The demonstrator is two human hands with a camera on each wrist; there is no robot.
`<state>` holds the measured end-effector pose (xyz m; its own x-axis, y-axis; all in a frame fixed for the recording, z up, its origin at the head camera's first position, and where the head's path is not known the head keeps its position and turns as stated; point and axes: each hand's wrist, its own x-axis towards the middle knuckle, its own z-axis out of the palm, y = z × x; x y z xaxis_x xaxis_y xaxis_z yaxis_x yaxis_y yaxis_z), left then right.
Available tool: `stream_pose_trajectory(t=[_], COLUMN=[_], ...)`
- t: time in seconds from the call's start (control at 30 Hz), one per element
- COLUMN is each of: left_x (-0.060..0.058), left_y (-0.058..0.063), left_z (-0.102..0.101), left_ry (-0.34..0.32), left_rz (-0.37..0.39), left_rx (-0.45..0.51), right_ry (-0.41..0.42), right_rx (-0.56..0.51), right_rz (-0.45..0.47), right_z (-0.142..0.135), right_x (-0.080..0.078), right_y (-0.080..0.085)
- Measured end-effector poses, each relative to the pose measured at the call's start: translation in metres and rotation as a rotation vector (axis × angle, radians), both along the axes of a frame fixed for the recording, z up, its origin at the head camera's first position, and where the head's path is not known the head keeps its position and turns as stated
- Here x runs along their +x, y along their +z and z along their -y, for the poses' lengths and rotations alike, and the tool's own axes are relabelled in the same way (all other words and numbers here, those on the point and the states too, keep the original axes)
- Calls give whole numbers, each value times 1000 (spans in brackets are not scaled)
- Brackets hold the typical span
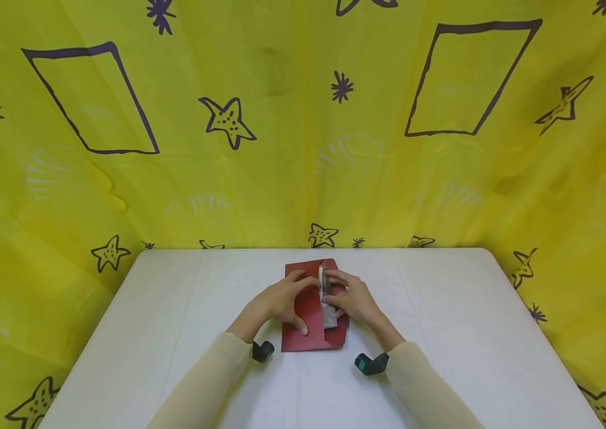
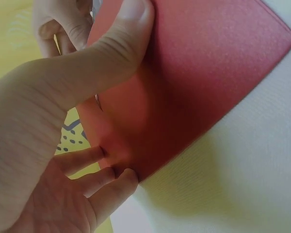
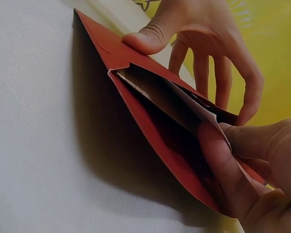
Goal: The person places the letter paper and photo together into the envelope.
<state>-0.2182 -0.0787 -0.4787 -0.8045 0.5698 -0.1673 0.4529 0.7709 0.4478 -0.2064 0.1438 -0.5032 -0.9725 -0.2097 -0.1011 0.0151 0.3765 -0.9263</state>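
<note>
A red envelope [image 1: 308, 319] lies on the white table with its mouth to the right. My left hand [image 1: 282, 299] grips it, thumb on the front face and fingertips at its edges, and the envelope bulges. A thin plastic packet [image 1: 330, 317] with a whitish edge sticks partly out of the mouth. My right hand [image 1: 359, 300] pinches this packet between thumb and fingers. In the right wrist view a brownish flat piece [image 3: 157, 97] shows inside the gaping envelope [image 3: 150, 131]. How deep the packet reaches is hidden.
The white table [image 1: 201, 298] stretches around the envelope. A yellow curtain [image 1: 281, 196] with dark starfish drawings hangs behind the table and at its sides. Each wrist carries a small dark camera [image 1: 371, 363].
</note>
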Motion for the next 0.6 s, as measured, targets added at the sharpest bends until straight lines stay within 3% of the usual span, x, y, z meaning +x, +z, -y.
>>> stream_pose_trajectory(t=[0.3,0.6], left_x=[0,0], left_y=[-1,3], left_z=[0,0], left_ry=[7,0], left_rz=[1,18], left_rx=[6,29], right_ry=[29,119], right_rx=[-10,-114], right_rz=[-6,71], right_z=[5,-5], right_x=[-2,-7], right_y=[-2,0])
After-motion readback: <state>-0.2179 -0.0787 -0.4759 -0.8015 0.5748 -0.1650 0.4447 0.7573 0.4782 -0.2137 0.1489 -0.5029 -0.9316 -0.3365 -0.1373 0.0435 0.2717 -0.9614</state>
